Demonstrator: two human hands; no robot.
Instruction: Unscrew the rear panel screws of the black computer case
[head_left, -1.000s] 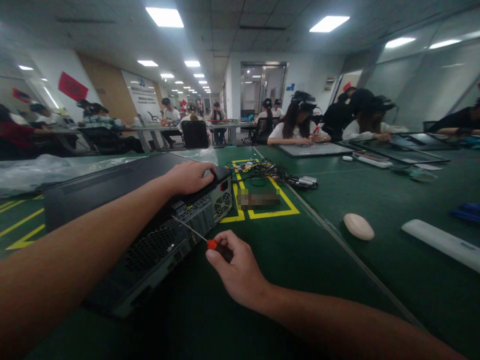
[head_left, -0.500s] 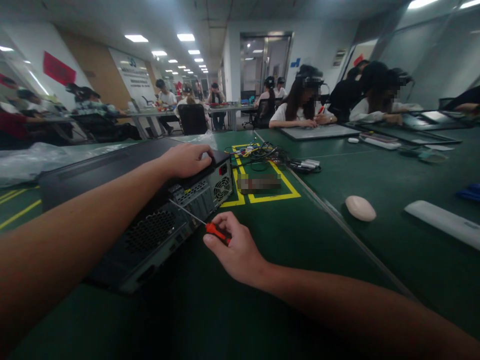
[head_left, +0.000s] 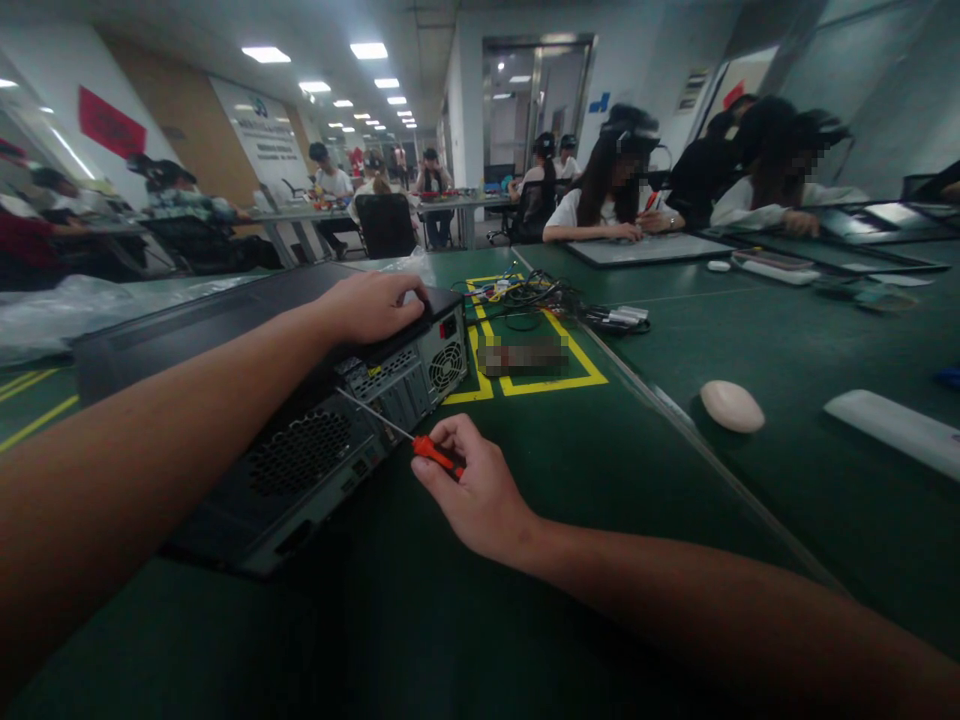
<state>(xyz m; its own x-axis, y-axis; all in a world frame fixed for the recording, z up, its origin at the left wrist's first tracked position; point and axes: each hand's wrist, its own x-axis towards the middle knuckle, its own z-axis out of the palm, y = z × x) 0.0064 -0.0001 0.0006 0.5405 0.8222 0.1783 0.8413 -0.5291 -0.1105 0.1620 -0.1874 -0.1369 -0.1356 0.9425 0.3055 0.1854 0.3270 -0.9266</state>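
Observation:
A black desktop computer case (head_left: 225, 370) lies on its side on the green table (head_left: 570, 470), its rear panel with vents and a fan grille facing me. My left hand (head_left: 371, 305) rests palm down on the top rear corner of the case, fingers curled over the edge. My right hand (head_left: 472, 490) is closed around the red handle of a screwdriver (head_left: 431, 453). The thin metal shaft points up and left, with its tip against the rear panel of the case.
A white mouse (head_left: 731, 405) and white keyboard (head_left: 892, 430) lie to the right. A tangle of cables (head_left: 540, 300) sits in a yellow-taped square behind the case. Clear plastic wrap (head_left: 52, 310) lies far left. Other people work at flat panels (head_left: 649, 248) across the table.
The view has tilted slightly upward, so everything sits a little higher in frame. My right hand shifted its grip on the screwdriver a little; my left hand stays on the case.

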